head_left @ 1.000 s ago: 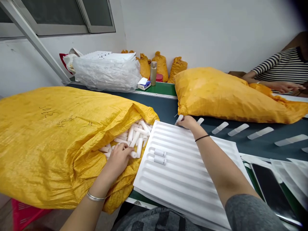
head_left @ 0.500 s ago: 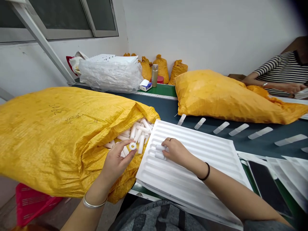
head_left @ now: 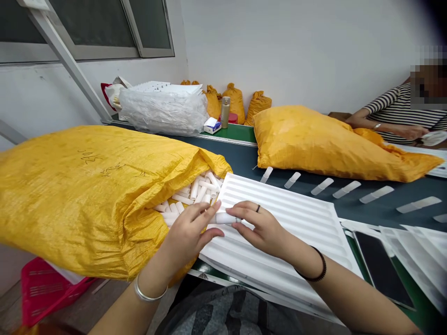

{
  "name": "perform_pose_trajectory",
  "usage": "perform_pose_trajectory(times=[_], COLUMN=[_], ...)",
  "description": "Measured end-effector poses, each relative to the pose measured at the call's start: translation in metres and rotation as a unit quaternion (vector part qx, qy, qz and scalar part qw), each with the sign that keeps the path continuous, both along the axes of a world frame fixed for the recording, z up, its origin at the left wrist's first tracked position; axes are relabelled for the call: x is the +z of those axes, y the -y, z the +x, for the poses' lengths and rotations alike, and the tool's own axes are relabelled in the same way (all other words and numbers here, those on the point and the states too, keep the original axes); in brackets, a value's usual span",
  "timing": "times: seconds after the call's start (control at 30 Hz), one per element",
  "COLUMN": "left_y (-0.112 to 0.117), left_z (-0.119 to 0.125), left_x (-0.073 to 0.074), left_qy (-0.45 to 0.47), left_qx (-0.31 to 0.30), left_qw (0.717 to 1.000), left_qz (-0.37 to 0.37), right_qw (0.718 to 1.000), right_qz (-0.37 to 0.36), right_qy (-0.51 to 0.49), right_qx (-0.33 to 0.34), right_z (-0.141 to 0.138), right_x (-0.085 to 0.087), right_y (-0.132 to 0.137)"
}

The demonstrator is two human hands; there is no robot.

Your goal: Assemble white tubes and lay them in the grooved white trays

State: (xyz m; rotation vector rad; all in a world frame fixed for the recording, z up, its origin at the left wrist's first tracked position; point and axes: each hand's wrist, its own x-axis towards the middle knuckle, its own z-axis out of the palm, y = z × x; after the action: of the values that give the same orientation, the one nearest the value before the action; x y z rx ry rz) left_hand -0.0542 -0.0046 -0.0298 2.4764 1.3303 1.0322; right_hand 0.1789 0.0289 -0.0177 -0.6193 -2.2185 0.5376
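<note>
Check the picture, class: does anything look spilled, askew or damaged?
Nothing clearly stands out. White tubes lie jumbled in the yellow sack's open mouth; translucent pieces form a row on the dark surface.

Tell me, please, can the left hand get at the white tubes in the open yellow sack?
Probably yes: the left hand is beside the sack, and many tubes lie uncovered at its open mouth.

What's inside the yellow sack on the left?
Loosely piled white tubes show at the mouth of the yellow sack. The left hand blocks part of the opening; fabric hides anything deeper.
</note>
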Motion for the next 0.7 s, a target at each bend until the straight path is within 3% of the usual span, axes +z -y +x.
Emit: perform_pose_trajectory(times=[0.1,0.2,0.37,0.43,0.5,0.57,0.63,0.7], left_y=[0.000,0.001,0.008,0.008,0.003,-0.005,-0.015,-0.022], left_z=[-0.004,-0.008,-0.003,-0.001,-0.001,-0.007,-0.018,-0.031], left_x=[0.002,0.001,-0.007,-0.012,-0.017,-0.024,-0.031,-0.040], left_qy=[0.074,0.171,0.216,0.191,0.141,0.070,-0.019,-0.139], left_qx=[0.026,0.036,0.028,0.028,0.027,0.044,0.106,0.179], left_qw=[0.994,0.967,0.951,0.956,0.964,0.974,0.977,0.954], left_qz=[-0.081,-0.183,-0.219,-0.221,-0.226,-0.209,-0.184,-0.197], right_qw=[0.999,0.998,0.999,0.998,0.988,0.965,0.935,0.910], right_qz=[0.027,0.027,0.025,0.038,0.055,0.040,-0.001,-0.039], right_qy=[-0.022,-0.042,-0.020,0.041,0.136,0.220,0.255,0.251], right_qx=[-0.039,-0.046,0.001,0.002,-0.041,-0.140,-0.248,-0.329], right_z=[0.002,0.006,0.007,0.005,0.002,0.001,0.005,0.015], right_x=[0.001,0.001,0.002,0.000,-0.007,-0.018,-0.029,-0.040], right_y=[0.000,-0.002,0.000,-0.004,-0.018,-0.044,-0.078,-0.115])
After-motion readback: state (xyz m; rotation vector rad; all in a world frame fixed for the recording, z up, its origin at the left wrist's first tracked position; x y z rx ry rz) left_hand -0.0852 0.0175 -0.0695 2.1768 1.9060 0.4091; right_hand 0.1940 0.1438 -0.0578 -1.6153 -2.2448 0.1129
